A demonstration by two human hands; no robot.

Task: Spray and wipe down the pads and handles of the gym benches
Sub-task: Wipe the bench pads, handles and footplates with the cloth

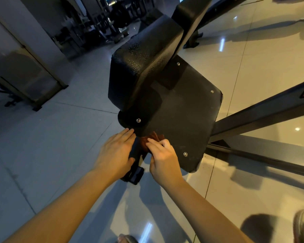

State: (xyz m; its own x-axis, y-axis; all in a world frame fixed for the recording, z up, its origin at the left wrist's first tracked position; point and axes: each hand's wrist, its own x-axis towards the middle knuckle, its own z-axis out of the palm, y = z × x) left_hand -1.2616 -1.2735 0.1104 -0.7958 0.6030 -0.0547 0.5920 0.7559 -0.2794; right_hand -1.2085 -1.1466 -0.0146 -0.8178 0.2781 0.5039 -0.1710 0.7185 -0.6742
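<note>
Right grip (162,152) clamped on brown cloth (152,138) at black handle (135,174) beneath bench pad (140,67); left grip (115,151) flat, fingers straight, on handle. Risk: bunched cloth slips, misses handle underside; knuckles scrape base plate (182,111) edge.

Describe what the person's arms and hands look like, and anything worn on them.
The left forearm and right forearm are bare as far as the frame shows; no sleeve comes into view. The left hand and right hand wear no gloves. No watch, bracelet or ring shows on the wrists or fingers. The dim light hides finer detail.
</note>
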